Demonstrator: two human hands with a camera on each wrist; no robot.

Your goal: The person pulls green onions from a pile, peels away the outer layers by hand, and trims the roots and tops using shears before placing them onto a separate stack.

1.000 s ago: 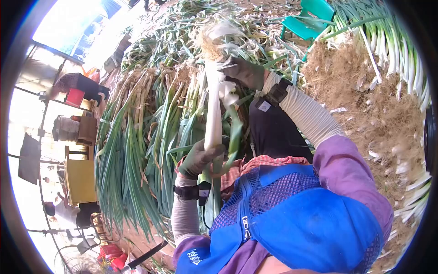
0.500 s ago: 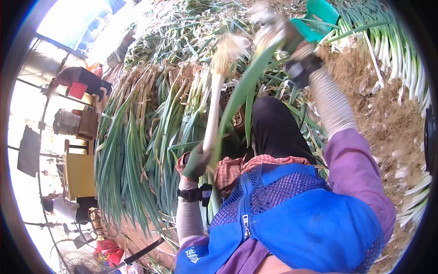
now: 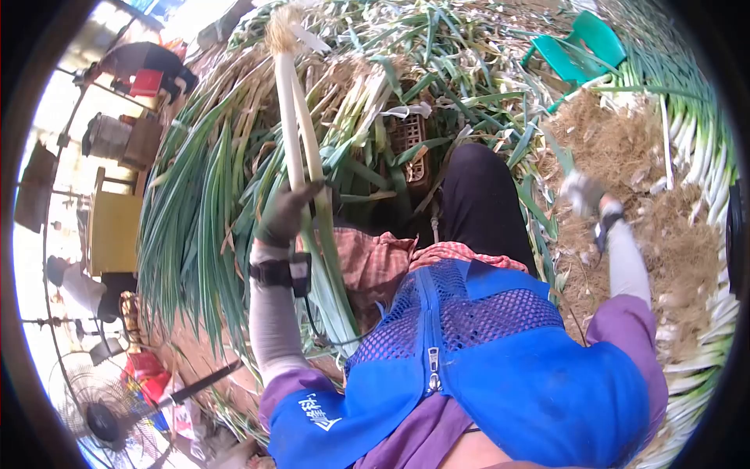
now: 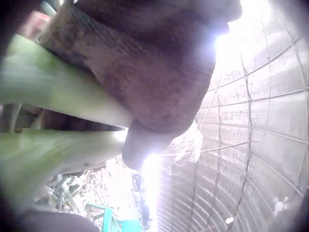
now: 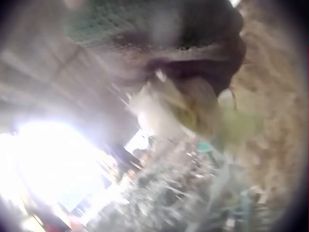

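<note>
My gloved left hand point(image 3: 283, 215) grips two long green onions point(image 3: 291, 125) around their lower white stalks. Their hairy roots point up and away, one with a loose pale skin point(image 3: 310, 37) beside it, and the green leaves hang down toward my lap. In the left wrist view, the two stalks point(image 4: 53, 89) spread apart below the curled glove. Out to the right, over the root-strewn ground, my gloved right hand point(image 3: 587, 195) is blurred. The right wrist view shows its fingers curled around a crumpled bunch of pale and greenish peeled leaves point(image 5: 178, 108).
Unpeeled green onions point(image 3: 195, 211) lie heaped at my left and ahead. A brown plastic crate point(image 3: 410, 144) stands before my knees. A green chair point(image 3: 578, 53) is at the far right, near brown root trimmings point(image 3: 601, 141) and rows of cleaned white stalks point(image 3: 691, 148). A fan point(image 3: 101, 418) stands lower left.
My right hand has moved from the onion's root end out to the right with peeled leaves. My left hand keeps its grip and has shifted left; two stalks now show in it.
</note>
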